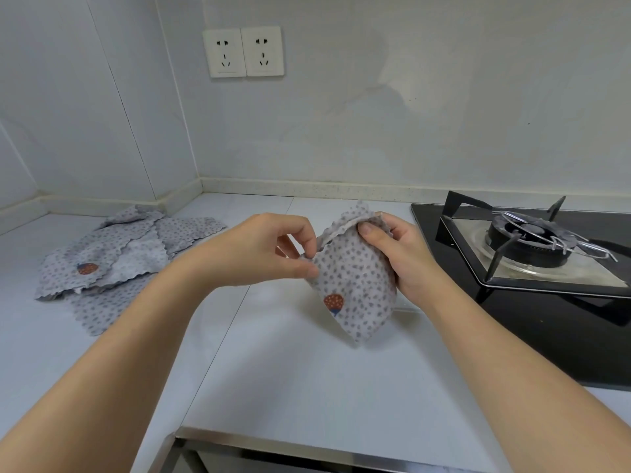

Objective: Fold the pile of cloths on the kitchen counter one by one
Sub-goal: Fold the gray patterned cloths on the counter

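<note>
A grey dotted cloth (355, 288) with a red strawberry print hangs in the air above the white counter (290, 370), doubled over with its point hanging down. My left hand (269, 250) pinches its left upper edge between thumb and fingers. My right hand (399, 250) grips the upper right corner, thumb on the front of the fabric. A pile of the same dotted cloths (119, 257) lies spread on the counter at the left, one showing a strawberry print.
A black gas hob (532, 268) with a burner and metal pan support takes up the right side of the counter. Two wall sockets (244, 52) sit on the back wall. The counter's steel front edge (273, 438) runs along the bottom.
</note>
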Motion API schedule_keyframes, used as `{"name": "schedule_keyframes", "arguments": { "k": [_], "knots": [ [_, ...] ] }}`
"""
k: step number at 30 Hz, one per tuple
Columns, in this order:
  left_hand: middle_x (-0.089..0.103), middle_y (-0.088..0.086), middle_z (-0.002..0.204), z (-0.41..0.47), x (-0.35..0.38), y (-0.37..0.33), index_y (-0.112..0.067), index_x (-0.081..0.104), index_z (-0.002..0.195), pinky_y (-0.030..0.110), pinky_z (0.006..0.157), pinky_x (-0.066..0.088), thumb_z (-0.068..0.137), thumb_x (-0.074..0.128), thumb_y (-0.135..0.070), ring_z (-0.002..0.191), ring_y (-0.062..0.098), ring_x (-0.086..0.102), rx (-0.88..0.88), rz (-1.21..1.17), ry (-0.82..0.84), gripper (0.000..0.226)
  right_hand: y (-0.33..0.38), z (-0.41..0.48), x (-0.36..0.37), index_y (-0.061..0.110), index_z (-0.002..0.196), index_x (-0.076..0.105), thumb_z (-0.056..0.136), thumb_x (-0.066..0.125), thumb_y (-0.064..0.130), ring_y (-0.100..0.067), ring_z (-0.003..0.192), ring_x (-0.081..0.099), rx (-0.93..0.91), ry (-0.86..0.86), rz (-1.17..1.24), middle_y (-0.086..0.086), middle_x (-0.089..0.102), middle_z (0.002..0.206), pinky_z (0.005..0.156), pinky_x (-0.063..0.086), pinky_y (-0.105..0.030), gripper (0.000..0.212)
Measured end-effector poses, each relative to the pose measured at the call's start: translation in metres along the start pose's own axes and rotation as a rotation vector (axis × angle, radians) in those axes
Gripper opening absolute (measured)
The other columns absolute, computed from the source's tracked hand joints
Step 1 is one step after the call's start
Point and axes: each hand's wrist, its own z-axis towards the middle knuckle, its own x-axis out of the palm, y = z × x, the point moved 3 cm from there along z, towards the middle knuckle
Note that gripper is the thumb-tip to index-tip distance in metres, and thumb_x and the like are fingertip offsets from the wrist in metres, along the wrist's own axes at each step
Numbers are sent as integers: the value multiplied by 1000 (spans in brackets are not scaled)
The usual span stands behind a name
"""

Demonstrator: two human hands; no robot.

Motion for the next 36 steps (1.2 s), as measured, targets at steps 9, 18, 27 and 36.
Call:
{"name": "schedule_keyframes", "arguments": {
  "k": [9, 18, 27, 36],
  "knots": [
    [63, -10, 102, 3, 4, 5, -38, 54, 99, 41, 85, 54, 76, 80, -21, 77, 11, 62, -29, -45, 31, 38, -3, 1, -1, 11, 90, 68, 79, 74, 25, -14, 85, 67, -3, 18, -6, 1, 71, 87, 79, 54, -28, 19],
    [64, -12, 103, 1, 12, 9, -35, 61, 104, 27, 88, 50, 81, 76, -30, 82, 4, 61, -82, -25, 236, 28, -7, 2, 1, 2, 92, 65, 76, 70, 30, -17, 85, 64, -9, 41, -75, -9, 66, 92, 77, 53, -28, 33],
    [72, -9, 83, -6, 0, 16, -23, 75, 89, 33, 83, 52, 82, 73, -23, 81, 10, 67, -84, -181, 333, 7, -12, 2, 8, 8, 88, 63, 96, 57, 20, -10, 80, 67, -65, 28, -356, -5, 69, 88, 73, 54, -26, 15],
    [72, -1, 79, -6, 19, 29, -14, 71, 93, 39, 84, 49, 85, 69, -6, 80, 14, 66, -95, -168, 548, 12, -29, 2, 12, 8, 98, 68, 95, 59, 25, -19, 90, 71, 122, 136, -320, -6, 73, 97, 80, 57, -30, 19]
  ]
}}
